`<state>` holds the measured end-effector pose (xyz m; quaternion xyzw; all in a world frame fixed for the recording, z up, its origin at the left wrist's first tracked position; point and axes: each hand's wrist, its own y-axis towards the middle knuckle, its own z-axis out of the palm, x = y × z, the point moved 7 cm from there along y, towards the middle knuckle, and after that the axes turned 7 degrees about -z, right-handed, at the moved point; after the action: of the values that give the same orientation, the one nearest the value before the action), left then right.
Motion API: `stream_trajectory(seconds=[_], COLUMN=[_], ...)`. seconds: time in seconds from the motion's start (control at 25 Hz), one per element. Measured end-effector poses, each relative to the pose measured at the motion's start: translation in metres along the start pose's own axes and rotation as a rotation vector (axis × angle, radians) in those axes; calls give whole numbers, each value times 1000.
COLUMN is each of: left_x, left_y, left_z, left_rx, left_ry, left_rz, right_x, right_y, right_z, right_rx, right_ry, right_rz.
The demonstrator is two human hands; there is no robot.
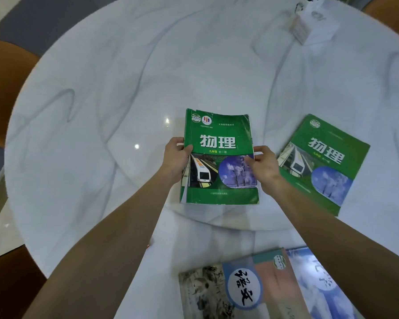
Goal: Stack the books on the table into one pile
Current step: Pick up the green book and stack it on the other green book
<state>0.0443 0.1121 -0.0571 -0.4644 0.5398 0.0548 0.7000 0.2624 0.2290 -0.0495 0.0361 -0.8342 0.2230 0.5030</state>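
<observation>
A worn green physics book (219, 139) lies at the middle of the round white marble table (124, 88). My left hand (175, 160) grips its left edge, thumb on the cover. My right hand (264, 166) grips its right edge. A second green physics book (325, 162) lies tilted just to the right, apart from the first. At the near edge lies a book with a blue oval and black calligraphy (242, 286), overlapped on its right by a pale blue book (320, 284).
A small white tissue box or packet (306, 21) stands at the far right of the table. Orange-brown chairs (2, 86) sit at the left and the far right corner. A grey floor shows beyond the far left rim.
</observation>
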Motion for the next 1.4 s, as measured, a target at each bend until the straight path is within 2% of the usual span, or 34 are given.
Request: stream_trajectory(seconds=[0.4, 0.56, 0.8, 1.04, 1.16, 1.4], left_x=[20, 21, 5, -2, -12, -29], left_y=[-4, -2, -4, -5, -13, -36], left_z=[19, 19, 20, 27, 35, 88], left_rx=[-22, -43, -157, -193, -215, -86], left_ry=[115, 197, 640, 1066, 1198, 1438], left_rz=[-21, -3, 192, 193, 268, 496], right_x=[-17, -16, -4, 7, 15, 33], right_y=[-1, -1, -2, -11, -13, -19], right_z=[-12, -9, -7, -6, -10, -26], right_rx=[-28, -21, -22, 50, 88, 70], right_ry=[-166, -304, -566, -694, -771, -1007], right_rz=[-5, -37, -82, -85, -133, -367])
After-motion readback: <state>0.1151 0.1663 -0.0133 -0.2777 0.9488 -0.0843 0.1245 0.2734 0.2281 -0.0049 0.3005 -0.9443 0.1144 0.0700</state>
